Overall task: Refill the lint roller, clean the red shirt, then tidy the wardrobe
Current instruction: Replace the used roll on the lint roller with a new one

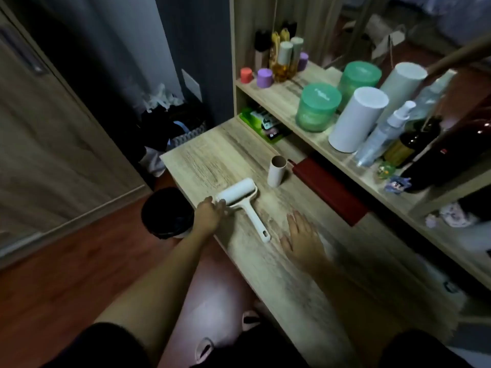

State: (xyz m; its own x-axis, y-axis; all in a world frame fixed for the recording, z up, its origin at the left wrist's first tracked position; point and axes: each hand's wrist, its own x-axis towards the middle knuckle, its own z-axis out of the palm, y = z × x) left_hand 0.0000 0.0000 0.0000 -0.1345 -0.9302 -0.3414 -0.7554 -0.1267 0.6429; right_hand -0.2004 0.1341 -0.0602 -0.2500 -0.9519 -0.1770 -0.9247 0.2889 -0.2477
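At frame centre, a white plastic lint roller (pixel 237 193) lies handle toward lower right; left hand (pixel 210 215) touches its roll, grip unclear; right hand (pixel 303 235) flat, empty.

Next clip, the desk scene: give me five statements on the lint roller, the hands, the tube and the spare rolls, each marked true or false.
1. The lint roller lies on the desk. True.
2. The right hand grips the roller's handle. False: it lies flat on the desk, beside the handle and apart from it.
3. The cardboard tube stands upright on the desk. True.
4. The two white rolls stand on the floor. False: they stand on the shelf, next to the green-lidded jars.
5. The left hand touches the end of the roller's head. True.
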